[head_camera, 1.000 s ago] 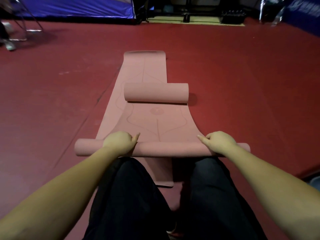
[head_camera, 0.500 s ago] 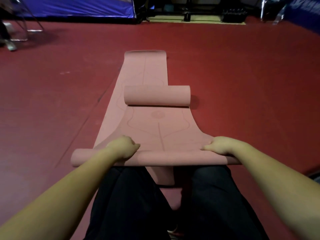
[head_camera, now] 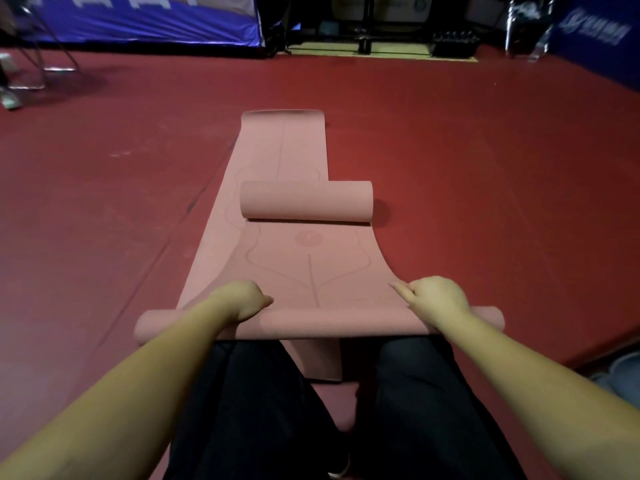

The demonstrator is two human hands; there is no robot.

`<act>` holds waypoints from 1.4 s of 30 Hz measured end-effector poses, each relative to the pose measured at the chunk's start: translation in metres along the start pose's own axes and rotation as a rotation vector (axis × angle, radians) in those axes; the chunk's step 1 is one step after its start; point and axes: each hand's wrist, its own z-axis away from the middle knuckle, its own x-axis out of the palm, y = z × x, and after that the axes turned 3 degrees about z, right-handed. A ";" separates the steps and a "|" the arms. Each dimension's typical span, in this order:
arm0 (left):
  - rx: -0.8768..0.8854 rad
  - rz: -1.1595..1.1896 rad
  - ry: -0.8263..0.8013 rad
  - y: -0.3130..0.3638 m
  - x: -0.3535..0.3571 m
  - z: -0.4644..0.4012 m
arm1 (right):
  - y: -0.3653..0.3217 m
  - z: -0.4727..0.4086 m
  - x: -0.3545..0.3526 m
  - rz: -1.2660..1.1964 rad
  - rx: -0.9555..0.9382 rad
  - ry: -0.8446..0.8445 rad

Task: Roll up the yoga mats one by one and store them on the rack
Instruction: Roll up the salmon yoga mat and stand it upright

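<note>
Gripping the near roll (head_camera: pixel 332 322) with both hands, left (head_camera: pixel 242 301) and right (head_camera: pixel 438 299), fingers curled over it; probably telescoping crooked if one side's pushing faster.

A gym or sports hall is showing here. Red sports flooring (head_camera: pixel 485 150) is stretching wide in every direction, with pink yoga mats (head_camera: pixel 277 168) lying on it. Blue padded barriers (head_camera: pixel 145 19) with white lettering are lining the far edge, and another is standing at the right (head_camera: pixel 595 32). A rack of dumbbells (head_camera: pixel 455 41) is sitting by the back wall, beside a strip of wooden floor (head_camera: pixel 381 51).
</note>
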 end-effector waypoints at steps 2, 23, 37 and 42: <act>-0.006 0.006 -0.021 0.001 0.000 -0.002 | 0.002 0.012 0.001 -0.033 0.018 0.048; 0.099 -0.019 0.574 -0.002 0.044 0.036 | -0.010 0.001 0.003 -0.040 0.029 -0.105; 0.096 -0.144 0.405 0.000 0.007 0.036 | -0.006 -0.002 -0.045 -0.172 0.083 -0.503; 0.044 -0.160 0.284 -0.002 0.015 0.033 | -0.009 0.001 -0.032 -0.171 0.054 -0.491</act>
